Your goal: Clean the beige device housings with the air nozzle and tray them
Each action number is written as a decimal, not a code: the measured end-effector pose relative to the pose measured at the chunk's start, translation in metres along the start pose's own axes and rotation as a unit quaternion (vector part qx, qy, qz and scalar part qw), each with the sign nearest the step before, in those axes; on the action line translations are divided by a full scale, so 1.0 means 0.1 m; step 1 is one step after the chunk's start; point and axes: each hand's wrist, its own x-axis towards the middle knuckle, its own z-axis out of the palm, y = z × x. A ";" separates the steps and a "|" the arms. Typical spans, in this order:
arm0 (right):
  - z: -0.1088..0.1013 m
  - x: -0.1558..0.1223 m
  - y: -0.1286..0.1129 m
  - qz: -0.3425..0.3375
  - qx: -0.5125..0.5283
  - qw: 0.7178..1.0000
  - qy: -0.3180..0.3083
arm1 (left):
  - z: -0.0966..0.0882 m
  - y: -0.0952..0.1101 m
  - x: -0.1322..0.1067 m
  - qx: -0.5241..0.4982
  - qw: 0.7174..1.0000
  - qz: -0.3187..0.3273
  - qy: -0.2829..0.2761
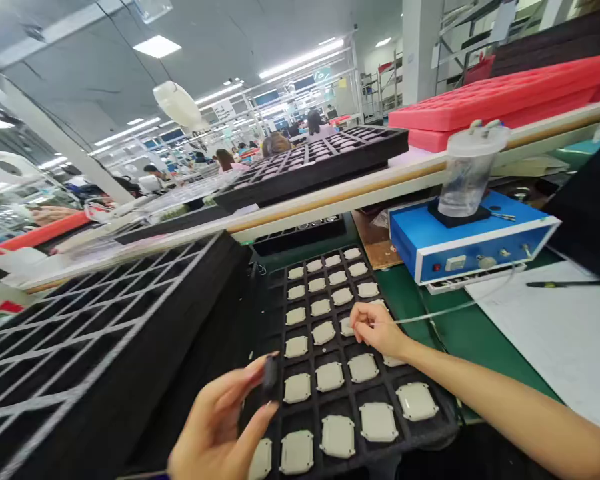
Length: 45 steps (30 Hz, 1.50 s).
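- Bright white light comes from a ceiling panel (157, 46) and long tube lights (303, 59), both glaring.
- Soft shadows; dark compartments in the leftmost tray (190, 327).
- Wide-angle stretching toward the edges.
- The small black piece (271, 377) in the left hand (220, 420) is blurred; distant workstations (290, 110) look soft.

box (473, 233) rt of pcs tray (350, 400)
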 end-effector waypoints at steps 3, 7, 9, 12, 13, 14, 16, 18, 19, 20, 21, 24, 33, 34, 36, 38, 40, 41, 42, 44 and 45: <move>-0.01 0.00 -0.01 -0.011 0.014 1.000 0.007 | 0.65 -0.33 0.19 -0.125 0.980 -0.116 -0.106; -0.04 0.02 -0.03 -0.002 0.064 0.997 0.031 | 1.24 -0.65 0.52 -0.282 0.941 -0.149 -0.109; -0.05 0.02 -0.03 -0.005 0.077 0.996 0.039 | 1.36 -0.76 0.60 -0.292 0.937 -0.140 -0.128; -0.04 0.01 -0.02 -0.014 0.081 0.996 0.030 | 1.40 -0.88 0.63 -0.303 0.923 -0.151 -0.182; -0.04 0.00 -0.03 -0.019 0.078 0.996 0.025 | 1.39 -0.92 0.63 -0.311 0.913 -0.159 -0.210; -0.04 -0.01 -0.03 -0.024 0.074 0.997 0.022 | 1.38 -0.95 0.64 -0.322 0.901 -0.166 -0.239; -0.04 -0.02 -0.05 -0.037 0.062 0.997 0.023 | 1.36 -1.00 0.66 -0.344 0.875 -0.174 -0.292; -0.05 -0.02 -0.06 -0.044 0.050 0.997 0.034 | 1.34 -1.03 0.68 -0.352 0.859 -0.173 -0.328; -0.05 -0.01 -0.06 -0.046 0.042 0.997 0.043 | 1.33 -1.04 0.69 -0.351 0.854 -0.170 -0.344; -0.06 -0.01 -0.07 -0.049 0.036 0.997 0.054 | 1.32 -1.05 0.69 -0.349 0.850 -0.166 -0.359; -0.06 -0.01 -0.07 -0.051 0.031 0.996 0.064 | 1.31 -1.05 0.69 -0.348 0.845 -0.161 -0.373; -0.06 0.00 -0.06 -0.060 0.026 0.994 0.082 | 1.29 -1.03 0.68 -0.341 0.837 -0.145 -0.403; -0.05 0.01 -0.08 -0.054 0.001 0.994 0.090 | 1.28 -1.07 0.67 -0.304 0.842 -0.108 -0.433; -0.05 0.01 -0.07 -0.053 -0.002 0.994 0.092 | 1.29 -1.07 0.67 -0.300 0.844 -0.098 -0.433; -0.05 0.01 -0.07 -0.051 -0.006 0.994 0.098 | 1.29 -1.08 0.67 -0.293 0.848 -0.079 -0.435; -0.04 0.01 -0.06 -0.049 -0.006 0.993 0.103 | 1.29 -1.08 0.67 -0.289 0.850 -0.065 -0.436; -0.04 0.01 -0.06 -0.049 -0.004 0.993 0.106 | 1.29 -1.08 0.67 -0.288 0.851 -0.054 -0.437; -0.04 0.01 -0.06 -0.049 -0.004 0.993 0.106 | 1.29 -1.08 0.68 -0.287 0.851 -0.052 -0.437; -0.04 0.02 -0.06 -0.050 -0.004 0.993 0.106 | 1.29 -1.07 0.68 -0.287 0.851 -0.050 -0.437; -0.04 0.02 -0.07 -0.049 -0.006 0.993 0.107 | 1.29 -1.06 0.67 -0.286 0.851 -0.054 -0.437; -0.04 0.02 -0.07 -0.049 -0.006 0.993 0.107 | 1.29 -1.06 0.67 -0.285 0.851 -0.059 -0.437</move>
